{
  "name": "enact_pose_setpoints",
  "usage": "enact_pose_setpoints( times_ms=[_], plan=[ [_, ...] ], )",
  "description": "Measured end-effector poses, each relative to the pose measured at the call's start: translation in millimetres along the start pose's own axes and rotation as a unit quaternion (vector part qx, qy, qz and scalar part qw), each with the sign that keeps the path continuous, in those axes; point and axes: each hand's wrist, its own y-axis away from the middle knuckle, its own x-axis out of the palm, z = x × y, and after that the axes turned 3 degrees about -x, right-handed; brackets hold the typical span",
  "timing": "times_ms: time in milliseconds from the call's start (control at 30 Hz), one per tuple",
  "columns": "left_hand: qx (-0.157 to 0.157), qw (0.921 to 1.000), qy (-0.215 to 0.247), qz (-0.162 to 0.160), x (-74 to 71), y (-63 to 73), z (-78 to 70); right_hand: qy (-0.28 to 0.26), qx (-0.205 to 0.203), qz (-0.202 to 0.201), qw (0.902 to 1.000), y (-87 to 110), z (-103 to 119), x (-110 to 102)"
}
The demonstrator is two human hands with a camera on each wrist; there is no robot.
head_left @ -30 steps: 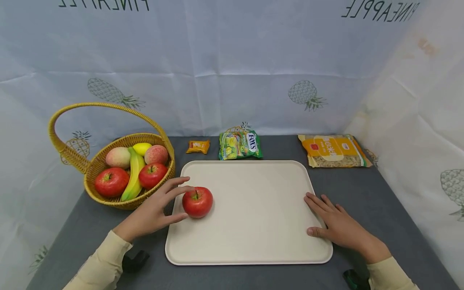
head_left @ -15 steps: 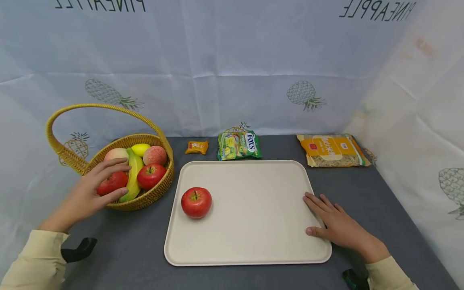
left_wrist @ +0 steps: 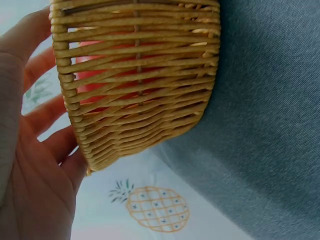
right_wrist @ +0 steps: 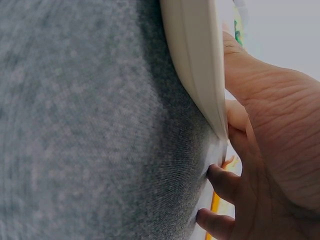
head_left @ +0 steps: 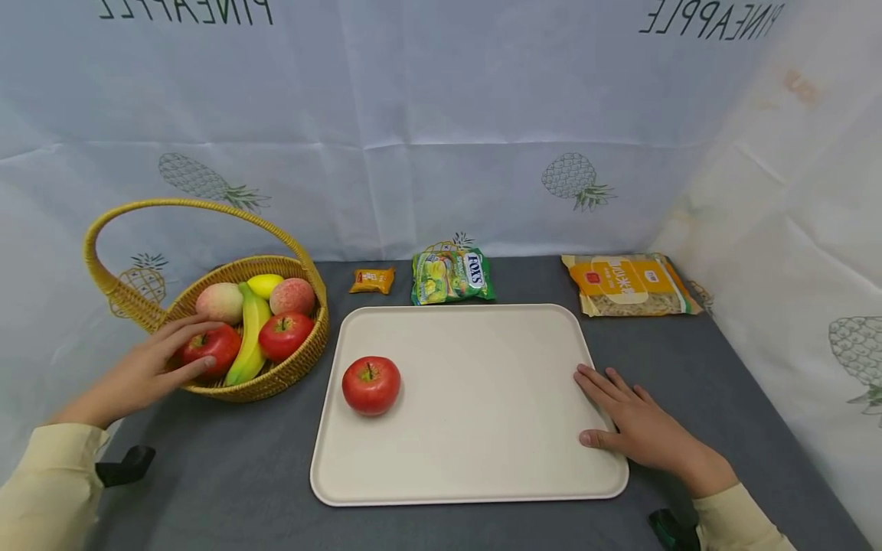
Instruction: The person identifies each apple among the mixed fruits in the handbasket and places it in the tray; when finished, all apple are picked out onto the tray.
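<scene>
My left hand (head_left: pixel 145 373) reaches over the near left rim of a yellow wicker basket (head_left: pixel 303 360). Its fingers and thumb lie over a red apple (head_left: pixel 219 346) inside, fairly straight; whether they press on it is hard to tell. In the left wrist view the fingers pass behind the basket wall (left_wrist: pixel 140 90), and red shows through the weave. My right hand (head_left: pixel 641 428) rests with straight fingers on the right edge of a cream tray (head_left: pixel 475 413). Another red apple (head_left: pixel 371 385) stands on the tray's left part.
The basket also holds a banana (head_left: pixel 249 337), a second red apple (head_left: pixel 284 337), two peaches (head_left: pixel 292 296) and a yellow fruit (head_left: pixel 265 285). Behind the tray lie a small orange packet (head_left: pixel 372 280), a green candy bag (head_left: pixel 452 276) and a bag of grain (head_left: pixel 630 286).
My left hand has left the apple on the tray, moved left to the basket and lowered over the apple there. The right hand has stayed on the tray's edge.
</scene>
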Motion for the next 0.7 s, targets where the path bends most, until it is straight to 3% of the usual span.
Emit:
enact_pose_setpoints(
  times_ms=[167, 467, 700],
  plan=[
    [0.002, 0.9991, -0.035, 0.023, -1.8, -4.9, 3.7, 0.0, -0.005, -0.002, 1.0, 0.4, -1, 0],
    [0.006, 0.9973, -0.053, 0.051, -4.2, -10.9, 8.4, 0.0, -0.008, 0.001, 1.0, 0.2, 2, -3],
    [0.024, 0.9954, -0.081, 0.045, -3.6, -18.1, 12.3, 0.001, -0.01, -0.001, 1.0, 0.2, 1, -1]
  ],
)
